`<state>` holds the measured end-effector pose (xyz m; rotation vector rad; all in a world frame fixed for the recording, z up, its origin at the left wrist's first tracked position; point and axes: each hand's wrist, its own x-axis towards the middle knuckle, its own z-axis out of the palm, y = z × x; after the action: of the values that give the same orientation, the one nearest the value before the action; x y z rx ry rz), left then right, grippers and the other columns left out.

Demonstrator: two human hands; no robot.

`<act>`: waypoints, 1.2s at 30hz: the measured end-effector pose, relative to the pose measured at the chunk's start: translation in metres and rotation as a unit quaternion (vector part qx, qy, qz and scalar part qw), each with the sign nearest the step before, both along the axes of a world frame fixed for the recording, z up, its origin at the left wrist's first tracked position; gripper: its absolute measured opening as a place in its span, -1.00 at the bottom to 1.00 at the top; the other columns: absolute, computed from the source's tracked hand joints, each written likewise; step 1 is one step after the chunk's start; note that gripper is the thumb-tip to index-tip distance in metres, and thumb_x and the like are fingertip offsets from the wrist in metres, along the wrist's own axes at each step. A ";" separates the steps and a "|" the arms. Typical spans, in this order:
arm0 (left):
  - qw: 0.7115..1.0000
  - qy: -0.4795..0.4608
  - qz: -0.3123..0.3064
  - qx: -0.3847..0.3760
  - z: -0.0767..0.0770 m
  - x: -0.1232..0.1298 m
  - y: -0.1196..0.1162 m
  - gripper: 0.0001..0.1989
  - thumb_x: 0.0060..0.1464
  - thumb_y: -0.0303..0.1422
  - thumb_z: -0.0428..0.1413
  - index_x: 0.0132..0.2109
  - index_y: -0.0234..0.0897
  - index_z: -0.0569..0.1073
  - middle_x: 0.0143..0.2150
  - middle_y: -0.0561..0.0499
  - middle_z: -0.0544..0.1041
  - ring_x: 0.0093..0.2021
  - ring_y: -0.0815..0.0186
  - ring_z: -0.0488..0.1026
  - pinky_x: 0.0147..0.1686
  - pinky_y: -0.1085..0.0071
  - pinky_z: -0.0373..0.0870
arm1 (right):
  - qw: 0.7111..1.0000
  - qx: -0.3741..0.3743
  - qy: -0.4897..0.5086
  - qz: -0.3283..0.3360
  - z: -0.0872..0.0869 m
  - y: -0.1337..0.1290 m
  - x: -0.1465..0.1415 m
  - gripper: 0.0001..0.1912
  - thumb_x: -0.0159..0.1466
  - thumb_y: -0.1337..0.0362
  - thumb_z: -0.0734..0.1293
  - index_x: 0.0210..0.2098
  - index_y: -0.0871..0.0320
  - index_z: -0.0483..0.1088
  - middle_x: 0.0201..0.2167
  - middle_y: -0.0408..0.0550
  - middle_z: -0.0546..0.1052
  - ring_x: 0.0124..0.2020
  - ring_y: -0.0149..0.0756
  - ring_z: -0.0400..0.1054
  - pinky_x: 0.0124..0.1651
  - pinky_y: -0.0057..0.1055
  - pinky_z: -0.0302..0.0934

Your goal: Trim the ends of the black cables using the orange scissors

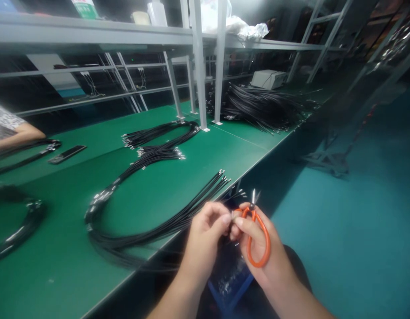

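Note:
My right hand (273, 248) is closed around a pair of scissors (265, 243) with orange handles; the short metal blades point up and stand slightly apart. My left hand (203, 235) pinches something small between thumb and fingers, too hidden to name. The fingertips of both hands meet over it, just off the table's front edge. Behind my left hand, a bundle of black cables (165, 228) with metal-tipped ends curves across the green table (191, 186). Some of its loose ends reach out past my fingers.
Another black cable bundle (172, 137) lies further back, and a large pile of cables (258, 104) sits beyond the shelf posts (200, 66). At left are a phone (67, 154) and another person's arm (29, 132). A blue bin (230, 288) with small scraps stands below my hands.

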<state>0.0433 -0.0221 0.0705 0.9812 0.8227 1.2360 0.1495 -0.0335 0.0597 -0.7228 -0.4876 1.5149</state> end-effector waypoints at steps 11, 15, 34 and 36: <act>0.999 0.045 0.008 0.019 0.000 -0.006 0.000 -0.93 0.11 -0.43 0.07 -0.35 -0.29 0.34 -0.41 0.09 0.37 -0.45 0.44 0.31 -0.37 0.48 0.30 | 1.000 -0.005 0.015 -0.008 0.001 0.001 0.001 -0.83 0.15 0.49 0.32 -0.30 0.14 0.31 -0.50 -0.19 0.44 -0.51 -0.43 0.31 -0.38 -0.50 0.21; 0.974 0.220 0.017 0.044 0.010 -0.013 -0.006 -0.89 0.10 -0.48 0.05 -0.19 -0.26 0.38 -0.28 0.04 0.46 -0.29 0.35 0.42 -0.26 0.44 0.34 | 1.000 -0.002 0.025 -0.010 0.003 0.003 0.000 -0.81 0.14 0.48 0.33 -0.27 0.14 0.30 -0.46 -0.19 0.44 -0.49 -0.43 0.31 -0.36 -0.50 0.22; 0.968 0.249 -0.001 0.030 0.002 -0.015 -0.005 -0.92 0.01 -0.39 0.18 -0.39 -0.32 0.51 -0.49 0.07 0.47 -0.53 0.46 0.27 -0.51 0.56 0.22 | 0.997 0.028 -0.057 -0.036 0.012 0.008 0.001 -0.72 0.09 0.44 0.40 -0.26 0.11 0.26 -0.47 -0.25 0.45 -0.55 -0.54 0.20 -0.45 -0.60 0.14; 0.971 0.239 -0.002 0.019 0.000 -0.016 -0.005 -0.91 0.00 -0.37 0.19 -0.38 -0.33 0.51 -0.51 0.08 0.45 -0.55 0.46 0.25 -0.53 0.56 0.21 | 0.996 0.033 -0.070 -0.034 0.010 0.007 0.001 -0.73 0.10 0.44 0.38 -0.27 0.09 0.25 -0.49 -0.28 0.43 -0.55 -0.54 0.20 -0.46 -0.61 0.14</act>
<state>0.0270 -0.0275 0.0706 1.3390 1.1715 1.0249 0.1502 -0.0266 0.0702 -0.7908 -0.6095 1.3845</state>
